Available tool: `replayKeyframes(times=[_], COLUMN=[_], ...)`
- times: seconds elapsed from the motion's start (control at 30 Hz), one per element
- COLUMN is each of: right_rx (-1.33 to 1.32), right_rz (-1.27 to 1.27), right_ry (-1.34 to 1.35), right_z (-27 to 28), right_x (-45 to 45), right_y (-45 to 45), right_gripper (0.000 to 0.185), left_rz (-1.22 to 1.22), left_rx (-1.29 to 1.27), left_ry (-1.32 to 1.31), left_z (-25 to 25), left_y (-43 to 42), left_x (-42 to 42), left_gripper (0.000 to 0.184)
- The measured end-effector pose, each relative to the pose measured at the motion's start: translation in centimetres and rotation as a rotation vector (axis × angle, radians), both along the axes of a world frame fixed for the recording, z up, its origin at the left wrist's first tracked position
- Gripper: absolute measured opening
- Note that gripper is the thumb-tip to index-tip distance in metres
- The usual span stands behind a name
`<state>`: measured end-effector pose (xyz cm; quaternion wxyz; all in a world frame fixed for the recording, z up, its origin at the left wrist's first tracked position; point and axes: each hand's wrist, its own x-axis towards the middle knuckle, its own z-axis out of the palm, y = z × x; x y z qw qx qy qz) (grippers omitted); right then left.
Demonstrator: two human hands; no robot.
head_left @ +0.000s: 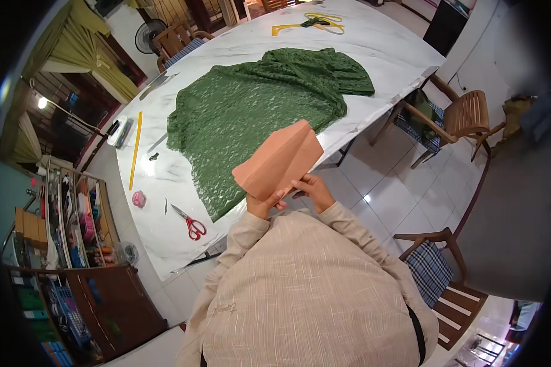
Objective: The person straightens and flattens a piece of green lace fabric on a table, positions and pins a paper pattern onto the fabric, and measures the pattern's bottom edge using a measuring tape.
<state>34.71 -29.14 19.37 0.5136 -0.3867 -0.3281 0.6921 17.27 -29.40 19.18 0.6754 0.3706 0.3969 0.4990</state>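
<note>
A folded piece of orange paper [280, 160] is held up in front of my body, over the table's near edge. My left hand [262, 206] grips its lower left edge, partly hidden behind it. Fingers of my right hand [316, 192] pinch the lower right corner, close beside the left hand. Just beyond the paper, a green lace fabric [245, 116] lies spread on the white table [232, 56], bunched along its far right side. Red-handled scissors [191, 224] rest on the table to the left of my left hand.
A yellow ruler [136, 151], a pink ball-like item [139, 199] and a white tray [122, 132] lie on the table's left side. A yellow tape measure [324, 22] sits at the far end. Wooden chairs [466, 116] stand to the right; a shelf [79, 214] is left.
</note>
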Motion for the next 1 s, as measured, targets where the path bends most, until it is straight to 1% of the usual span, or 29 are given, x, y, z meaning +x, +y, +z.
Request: replayKeyframes(times=[0.1,0.13,0.27,0.43,0.6,0.8,1.0], right_rx=[-0.031,-0.033,-0.146,-0.134,-0.129,-0.132,-0.113], right_rz=[0.120,0.129,0.012,0.052,0.099,0.129,0.057], right_ry=[0.041,0.042,-0.002,-0.015,-0.005,0.027,0.065], right_z=[-1.0,-0.6,1.6,1.8,2.0,0.8,-0.2], right_x=[-1.0,-1.1,-0.7,0.4,0.9,0.7,-3.1], right_y=[-0.6,-0.5,0.1,2.0,4.5,3.8,1.0], right_gripper=[0.019,0.019,0.019,0.018,0.016,0.015,0.014], left_rz=[-0.035,-0.026,0.002,-0.019,0.021,0.032,0.013], left_rx=[0.051,0.050,-0.014,0.002,-0.024,-0.031,-0.029], left_ry=[-0.058,-0.057,0.013,-0.028,-0.064,-0.038,-0.033], left_z=[-2.6,-2.0,0.8,0.2,1.1,0.7,0.8], left_y=[0.7,0.6,0.0,0.0,-0.6,-0.3,0.6], left_x=[-0.1,0.0,0.2,-0.2,-0.3,-1.0,-1.7], left_gripper=[0.031,0.031,0.037,0.040,0.041,0.042,0.036])
